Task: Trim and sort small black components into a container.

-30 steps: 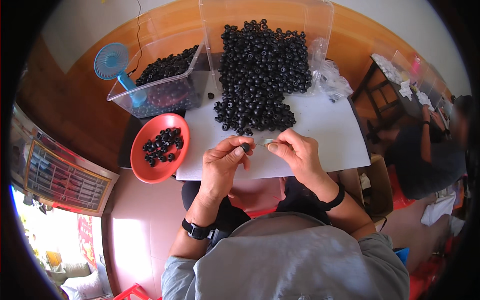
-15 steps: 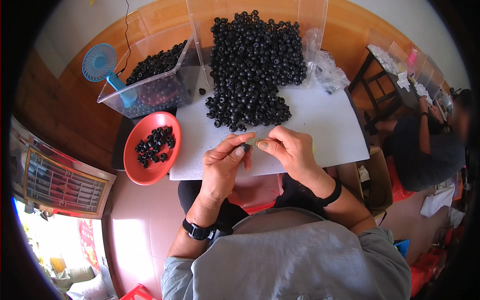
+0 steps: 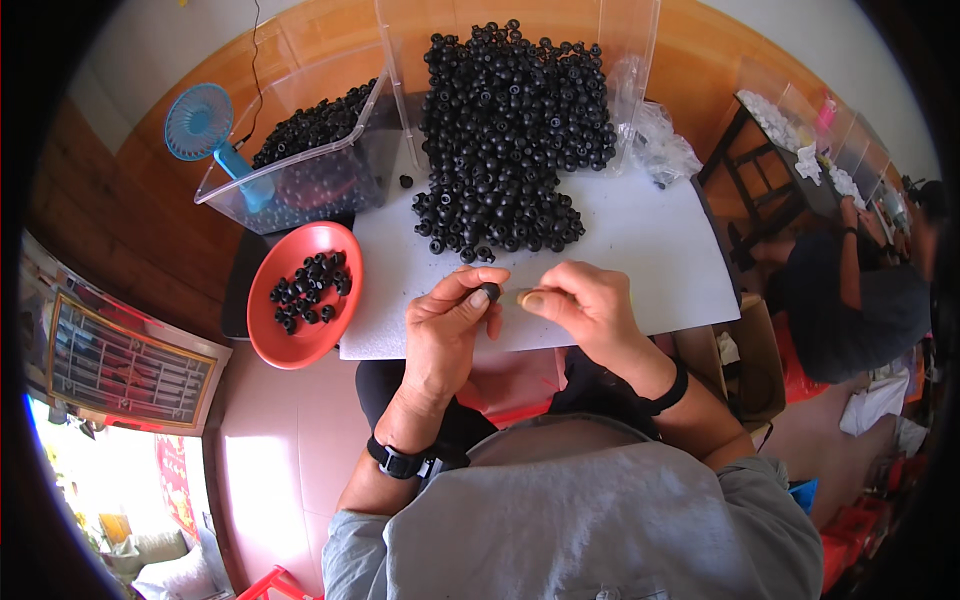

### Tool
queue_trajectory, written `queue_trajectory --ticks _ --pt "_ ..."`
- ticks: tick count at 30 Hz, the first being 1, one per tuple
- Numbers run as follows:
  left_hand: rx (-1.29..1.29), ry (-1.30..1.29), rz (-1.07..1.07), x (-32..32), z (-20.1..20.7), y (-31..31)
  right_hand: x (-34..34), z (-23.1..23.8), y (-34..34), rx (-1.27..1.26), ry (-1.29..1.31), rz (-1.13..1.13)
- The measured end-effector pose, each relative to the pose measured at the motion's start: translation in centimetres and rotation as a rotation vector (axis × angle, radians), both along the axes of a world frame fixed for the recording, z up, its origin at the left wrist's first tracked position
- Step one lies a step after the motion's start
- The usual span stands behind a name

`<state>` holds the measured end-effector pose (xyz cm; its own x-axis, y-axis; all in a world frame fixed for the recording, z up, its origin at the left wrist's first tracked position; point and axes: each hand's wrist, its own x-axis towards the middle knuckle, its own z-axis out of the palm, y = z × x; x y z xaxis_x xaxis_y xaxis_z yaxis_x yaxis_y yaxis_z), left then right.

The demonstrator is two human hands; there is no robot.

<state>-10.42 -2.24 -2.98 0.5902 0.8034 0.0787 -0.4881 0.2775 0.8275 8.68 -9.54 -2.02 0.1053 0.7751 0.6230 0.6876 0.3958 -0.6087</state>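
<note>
Over the near edge of the white tabletop (image 3: 660, 270), my left hand (image 3: 443, 325) pinches a small round black plastic part (image 3: 491, 292) between thumb and fingers. My right hand (image 3: 590, 308) is closed on a thin, pale, flat piece like a small blade (image 3: 513, 297); most of it is hidden by the fingers. Its tip points at the black part, and whether they touch I cannot tell. Beyond both hands lies a big heap of similar black parts (image 3: 500, 215), spilling out of a clear bin lying open toward me. Several more lie in an orange-red bowl (image 3: 262, 335) at left.
A clear plastic tub (image 3: 215, 205) of black parts stands at the back left, with a blue fan (image 3: 200, 122) on its rim. One loose part (image 3: 406, 181) lies beside it. Crumpled clear bags (image 3: 665, 145) sit back right. Another person (image 3: 850, 290) works at a table farther right.
My right hand has drawn slightly to the right with the thin piece, widening the gap to the left fingers. The black part has turned a little in my left hand and shows more.
</note>
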Motion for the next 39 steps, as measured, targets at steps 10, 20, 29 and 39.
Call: queue_trajectory --ticks 10,20,29,39 --pt "0.063 -0.036 -0.011 0.0 -0.9 -0.3 -1.7 1.3 1.0 -0.166 0.18 -0.036" --pt "0.225 0.142 0.16 -2.0 1.1 -0.7 -1.1 1.8 1.5 -0.073 0.066 -0.126" --pt "1.285 1.136 0.858 -10.2 4.2 5.8 3.7 -0.4 -0.2 0.025 -0.233 -0.284" --pt "1.412 1.056 0.6 1.8 3.2 6.9 3.9 -0.7 -0.6 0.047 -0.249 -0.246"
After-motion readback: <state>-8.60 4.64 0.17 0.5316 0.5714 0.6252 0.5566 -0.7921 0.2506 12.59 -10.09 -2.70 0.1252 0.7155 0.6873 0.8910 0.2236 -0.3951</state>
